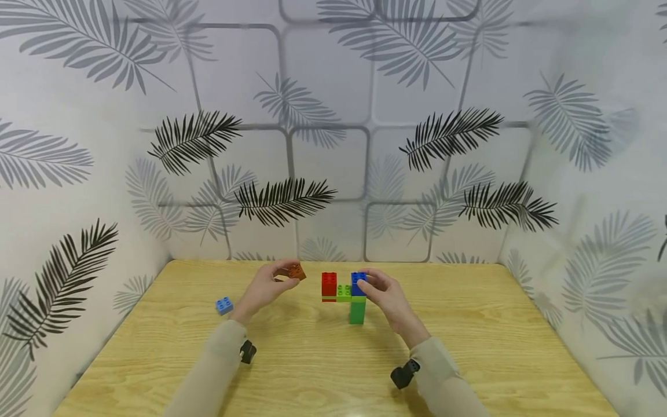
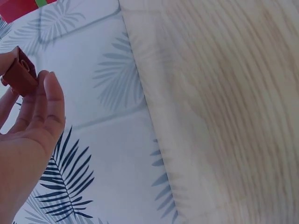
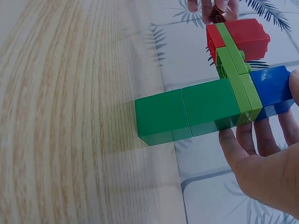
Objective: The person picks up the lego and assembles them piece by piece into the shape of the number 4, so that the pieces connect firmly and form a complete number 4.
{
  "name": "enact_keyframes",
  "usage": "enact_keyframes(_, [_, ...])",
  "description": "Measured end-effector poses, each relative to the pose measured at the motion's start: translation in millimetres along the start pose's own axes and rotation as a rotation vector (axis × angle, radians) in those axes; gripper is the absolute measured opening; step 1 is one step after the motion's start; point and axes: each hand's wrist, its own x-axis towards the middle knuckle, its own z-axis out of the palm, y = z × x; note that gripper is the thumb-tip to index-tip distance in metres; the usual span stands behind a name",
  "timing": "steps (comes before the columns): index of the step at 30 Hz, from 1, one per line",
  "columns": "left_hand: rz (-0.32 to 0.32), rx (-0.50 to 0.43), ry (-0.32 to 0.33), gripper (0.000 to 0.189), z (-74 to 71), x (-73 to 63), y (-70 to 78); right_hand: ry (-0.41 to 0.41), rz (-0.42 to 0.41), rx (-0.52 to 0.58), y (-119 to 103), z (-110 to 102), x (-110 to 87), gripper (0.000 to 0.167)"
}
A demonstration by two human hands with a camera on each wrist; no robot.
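Observation:
My left hand (image 1: 267, 288) pinches a brown brick (image 1: 297, 272) between thumb and fingers, above the table left of the brick build. In the left wrist view the brown brick (image 2: 21, 74) sits at the fingertips, studs to the side. My right hand (image 1: 388, 296) grips the build at its blue brick (image 1: 358, 284), with fingers along the far side. Below the blue brick come light green bricks (image 3: 239, 77) and two stacked green bricks (image 3: 187, 114). A red brick (image 1: 329, 281) tops the light green arm's left end, with more red (image 3: 211, 39) beneath it.
A loose light blue brick (image 1: 224, 305) lies on the wooden table (image 1: 307, 370), left of my left forearm. Walls with a leaf pattern (image 1: 328, 231) rise behind the table and at both sides. Each wrist carries a small black camera (image 1: 404, 374).

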Motion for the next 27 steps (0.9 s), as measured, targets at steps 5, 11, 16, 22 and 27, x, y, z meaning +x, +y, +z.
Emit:
enact_keyframes(5, [0.018, -0.039, 0.049, 0.042, 3.7, 0.3, 8.1, -0.012, -0.004, 0.007, 1, 0, 1.1, 0.045])
enact_keyframes(11, [0.071, -0.047, 0.100, 0.038, 10.0, 4.6, 13.4, -0.041, -0.018, 0.002, 1, -1, -0.1, 0.046])
enact_keyframes(16, [0.085, -0.052, 0.163, 0.038, 16.6, 6.5, 18.5, -0.047, -0.026, -0.006, 1, -1, 0.3, 0.047])
enact_keyframes(22, [0.106, -0.068, 0.193, 0.035, 24.1, 5.9, 25.3, -0.050, -0.019, -0.008, 2, -1, 0.6, 0.047])
enact_keyframes(27, [0.136, -0.054, 0.195, 0.036, 31.4, 5.9, 30.3, -0.049, -0.029, -0.003, 3, -2, 0.8, 0.047])
